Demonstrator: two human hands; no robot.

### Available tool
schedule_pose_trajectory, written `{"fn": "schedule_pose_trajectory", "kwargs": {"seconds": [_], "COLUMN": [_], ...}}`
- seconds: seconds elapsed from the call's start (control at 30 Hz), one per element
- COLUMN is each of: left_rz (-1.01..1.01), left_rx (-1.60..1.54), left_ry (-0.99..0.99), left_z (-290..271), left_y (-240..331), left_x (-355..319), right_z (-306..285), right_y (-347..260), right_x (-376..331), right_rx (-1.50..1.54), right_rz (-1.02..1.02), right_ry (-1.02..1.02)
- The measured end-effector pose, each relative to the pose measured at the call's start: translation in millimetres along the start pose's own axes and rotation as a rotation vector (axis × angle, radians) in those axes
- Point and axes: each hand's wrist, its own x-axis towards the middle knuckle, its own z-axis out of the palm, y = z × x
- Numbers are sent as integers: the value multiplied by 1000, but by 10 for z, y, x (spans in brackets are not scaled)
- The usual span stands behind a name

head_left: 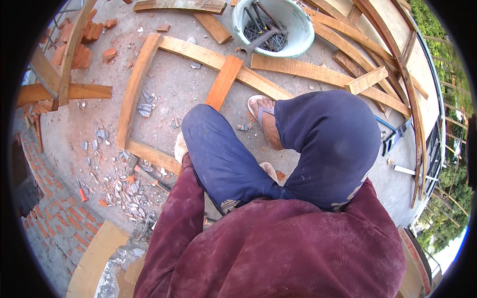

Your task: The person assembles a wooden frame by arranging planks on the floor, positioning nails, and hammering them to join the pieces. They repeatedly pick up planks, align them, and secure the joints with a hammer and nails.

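Observation:
My left forearm (181, 208) reaches down beside my left knee. Only a sliver of my left hand (186, 160) shows at the cuff; its fingers are hidden behind the leg. Close to it lies the near wooden batten (151, 155), which meets a side batten (136, 94). A long far batten (213, 58) joins the side one at the upper corner. A short reddish board (224, 82) crosses the far batten and runs toward my left knee. My right sleeve (370, 203) passes behind my bent right leg, which hides the right hand.
A pale bucket (303, 39) holds nails and a hammer (258, 42). Timber lengths (328, 74) are stacked at the upper right, near a handsaw (397, 135). Broken rubble (131, 191) and a hammer-like tool (151, 180) lie left; bricks (74, 54) sit at upper left.

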Motion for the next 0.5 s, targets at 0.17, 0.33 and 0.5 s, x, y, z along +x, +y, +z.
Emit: {"fn": "schedule_pose_trajectory", "kwargs": {"seconds": [0.17,0.33,0.5], "left_rz": [-4,-4,-27], "left_rx": [9,11,14], "left_ry": [2,0,-3], "left_z": [-11,-43,-83], "left_y": [-24,-27,-98], "left_x": [-34,-29,-109], "right_z": [-4,-12,29], "right_y": [90,63,33], "right_x": [-72,-28,-36], "right_rx": [6,21,34], "right_rz": [14,27,24], "right_ry": [-4,-5,-23]}}
